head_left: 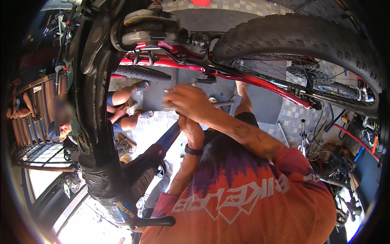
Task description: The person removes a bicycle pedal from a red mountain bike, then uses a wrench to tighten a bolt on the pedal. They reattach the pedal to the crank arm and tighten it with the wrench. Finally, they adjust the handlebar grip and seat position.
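Note:
My right hand (185,101) is in front of my body, below the red bicycle frame (254,80). It is blurred by motion, with its fingers curled in; a small pale spot shows at the fingertips, too smeared to name. Close beneath it, and overlapped by it, is my left hand (192,129), with a black band (193,151) on its wrist. The left fingers look closed, and whatever they hold is hidden. Both hands are apart from the bicycle, which hangs in the clamp (150,26) of a black repair stand (99,101).
The rear wheel's knobby tyre (300,34) and the cassette (310,76) stand at the upper right. A black lever (156,221) sticks out low on the stand. Another person's legs (124,97) show beyond the stand. Tools and parts crowd the right; a slatted wooden bench (42,105) stands left.

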The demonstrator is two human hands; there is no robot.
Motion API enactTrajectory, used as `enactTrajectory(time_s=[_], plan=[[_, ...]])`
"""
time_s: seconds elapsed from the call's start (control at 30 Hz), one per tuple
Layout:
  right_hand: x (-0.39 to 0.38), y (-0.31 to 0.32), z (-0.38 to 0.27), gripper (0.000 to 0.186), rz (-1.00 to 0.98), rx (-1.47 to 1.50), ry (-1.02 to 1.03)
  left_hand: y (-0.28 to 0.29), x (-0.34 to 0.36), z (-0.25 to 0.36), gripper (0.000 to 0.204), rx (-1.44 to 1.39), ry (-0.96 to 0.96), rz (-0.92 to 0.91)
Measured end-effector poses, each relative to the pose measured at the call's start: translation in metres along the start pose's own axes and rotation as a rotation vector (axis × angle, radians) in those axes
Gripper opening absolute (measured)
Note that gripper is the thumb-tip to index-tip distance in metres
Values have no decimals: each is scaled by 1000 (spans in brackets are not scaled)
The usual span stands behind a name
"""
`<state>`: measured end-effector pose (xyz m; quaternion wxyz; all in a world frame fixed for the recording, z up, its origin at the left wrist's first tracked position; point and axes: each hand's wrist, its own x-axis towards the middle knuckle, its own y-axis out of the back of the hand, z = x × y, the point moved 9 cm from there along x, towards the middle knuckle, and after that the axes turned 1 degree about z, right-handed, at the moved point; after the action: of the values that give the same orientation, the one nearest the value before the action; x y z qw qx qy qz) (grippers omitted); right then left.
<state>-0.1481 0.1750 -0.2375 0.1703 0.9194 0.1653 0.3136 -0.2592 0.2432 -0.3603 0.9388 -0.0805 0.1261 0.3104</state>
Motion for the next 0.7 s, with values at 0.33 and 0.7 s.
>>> enactTrajectory(time_s=[0.33,0.7], plan=[[-165,49,113,39,714,1103,-940,-4,1,-8,39,-156,211,61],[-148,49,98,41,590,1044,-960,-4,0,-4,40,-124,175,50]])
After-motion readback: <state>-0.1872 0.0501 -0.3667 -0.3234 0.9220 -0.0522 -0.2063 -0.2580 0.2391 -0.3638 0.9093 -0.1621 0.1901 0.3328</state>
